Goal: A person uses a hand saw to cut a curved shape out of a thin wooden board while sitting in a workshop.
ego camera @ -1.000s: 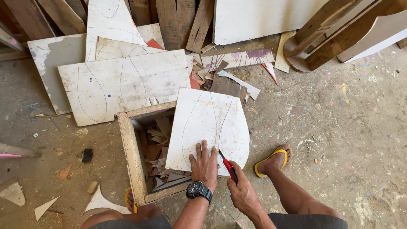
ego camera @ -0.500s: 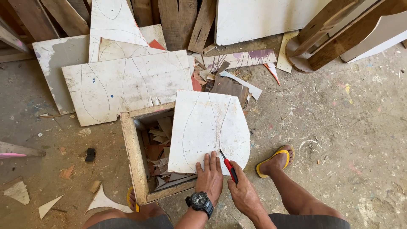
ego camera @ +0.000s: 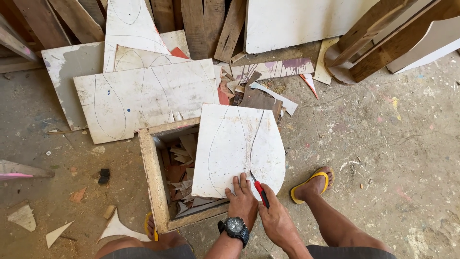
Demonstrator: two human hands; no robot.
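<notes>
Flat on the white panel (ego camera: 238,148), the left hand (ego camera: 242,201) pins it over the wooden box (ego camera: 152,168) — thin, stiff, probably light. The right hand (ego camera: 275,223) grips a red utility knife (ego camera: 261,192) at the drawn curve; best steadied near the cut.

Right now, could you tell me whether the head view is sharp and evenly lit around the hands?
Head view: sharp and evenly lit by soft daylight, no glare on the white board; left hand and right hand with the red knife unblurred; only faint shadows inside the wooden box.

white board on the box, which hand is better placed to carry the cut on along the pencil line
Right. The right hand already grips the red knife with its tip on the board at the line, while the left hand lies flat, steadying it.
</notes>
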